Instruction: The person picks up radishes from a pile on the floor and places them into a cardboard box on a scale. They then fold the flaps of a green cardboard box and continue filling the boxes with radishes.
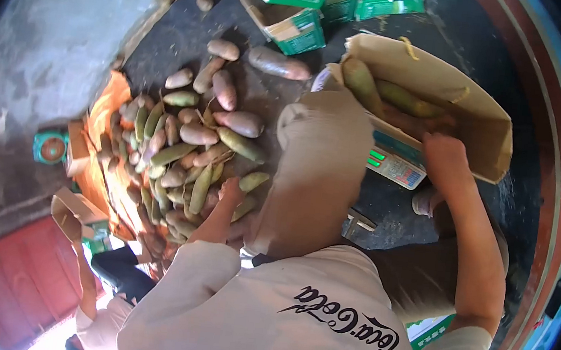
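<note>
My left hand [229,190] is down at the right side of a heap of long green and pinkish-brown vegetables. It is up against a green vegetable [254,182], but the finger posture is too small and blurred to make out. My right hand [441,151] reaches over the near wall of an open cardboard box [486,138], its fingers around the end of a long brown vegetable [406,122]. Beside that one in the box lie two green vegetables, one [362,81] along the left wall. Under the box is a scale [397,168] with a lit green display.
Green-and-white cartons [296,30] lie at the top. Several loose vegetables [278,63] are on the dark floor. An orange sheet [104,126] borders the heap. At lower left, another person's arm [86,284] reaches toward a cardboard box [67,217].
</note>
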Tool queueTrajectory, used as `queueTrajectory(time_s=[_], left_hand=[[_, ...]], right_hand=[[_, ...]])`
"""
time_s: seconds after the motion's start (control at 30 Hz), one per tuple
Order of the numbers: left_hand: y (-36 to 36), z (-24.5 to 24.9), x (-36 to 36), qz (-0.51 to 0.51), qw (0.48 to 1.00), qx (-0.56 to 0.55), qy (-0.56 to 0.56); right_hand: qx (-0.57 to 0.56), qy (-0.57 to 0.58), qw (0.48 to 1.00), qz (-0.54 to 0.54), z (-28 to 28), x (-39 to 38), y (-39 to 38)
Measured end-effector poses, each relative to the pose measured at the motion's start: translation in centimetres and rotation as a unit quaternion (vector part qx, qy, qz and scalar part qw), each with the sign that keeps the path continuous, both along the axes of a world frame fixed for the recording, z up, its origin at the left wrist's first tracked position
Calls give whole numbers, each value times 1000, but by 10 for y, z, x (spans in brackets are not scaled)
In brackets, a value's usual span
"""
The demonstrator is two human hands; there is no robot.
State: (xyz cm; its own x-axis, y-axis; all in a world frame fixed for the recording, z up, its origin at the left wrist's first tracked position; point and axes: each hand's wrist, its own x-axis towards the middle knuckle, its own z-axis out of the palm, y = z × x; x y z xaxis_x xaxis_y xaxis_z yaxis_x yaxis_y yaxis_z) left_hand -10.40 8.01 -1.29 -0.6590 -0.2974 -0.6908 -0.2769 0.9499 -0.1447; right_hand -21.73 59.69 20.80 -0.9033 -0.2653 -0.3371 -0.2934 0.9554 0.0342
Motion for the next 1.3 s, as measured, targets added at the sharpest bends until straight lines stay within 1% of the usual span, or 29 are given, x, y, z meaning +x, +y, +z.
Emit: queueTrajectory(time_s=[0.1,0.2,0.27,0.37,0.4,0.43,0.47,0.5,0.57,0.7,0.77,0.87,0.93,0.97,1.07,1.2,1.23,1.3], left_hand=[[-1,-6,0,56,993,1,-100],[1,-14,12,6,997,-8,-73],[8,-17,18,-28,999,-7,15],[9,-33,13,-89,985,15,147],[9,-40,5,-110,975,25,191],[14,-40,-8,1,981,45,189],[20,-41,-24,112,974,64,184],[24,-43,-41,221,956,83,177],[17,-75,-60,346,912,88,205],[32,-90,-95,559,796,103,208],[33,-95,-97,621,739,146,217],[18,-122,-97,700,643,210,229],[26,-114,-105,745,573,251,233],[28,-110,-110,755,584,242,177],[26,-111,-107,758,581,253,154],[26,-115,-106,746,593,277,118],[29,-110,-105,739,588,314,99],[34,-87,-100,751,459,474,11]], right_hand=[[7,16,1000,9,-2,-1,0],[-3,15,1000,10,-4,-1,0],[-16,25,1000,10,-3,-1,0],[4,-34,999,-18,-8,-1,4],[-3,-35,999,-20,-6,0,3],[-10,-35,999,-22,-4,-1,2],[-18,-34,999,-24,-2,-1,1],[-10,-25,1000,-16,-1,-1,-1],[6,-6,1000,-1,2,-1,-3],[-11,-5,1000,-12,6,-1,-6],[-8,-7,1000,-14,7,-2,-9],[-22,-6,1000,-21,9,-3,-10],[-14,-12,1000,-11,8,-4,-7],[-11,-15,1000,-7,8,-4,-6],[-8,-15,1000,-10,7,-3,-7],[-2,-35,999,-28,6,-2,-7],[6,-37,999,-30,6,-2,-9],[17,-22,999,-23,2,0,-7]])
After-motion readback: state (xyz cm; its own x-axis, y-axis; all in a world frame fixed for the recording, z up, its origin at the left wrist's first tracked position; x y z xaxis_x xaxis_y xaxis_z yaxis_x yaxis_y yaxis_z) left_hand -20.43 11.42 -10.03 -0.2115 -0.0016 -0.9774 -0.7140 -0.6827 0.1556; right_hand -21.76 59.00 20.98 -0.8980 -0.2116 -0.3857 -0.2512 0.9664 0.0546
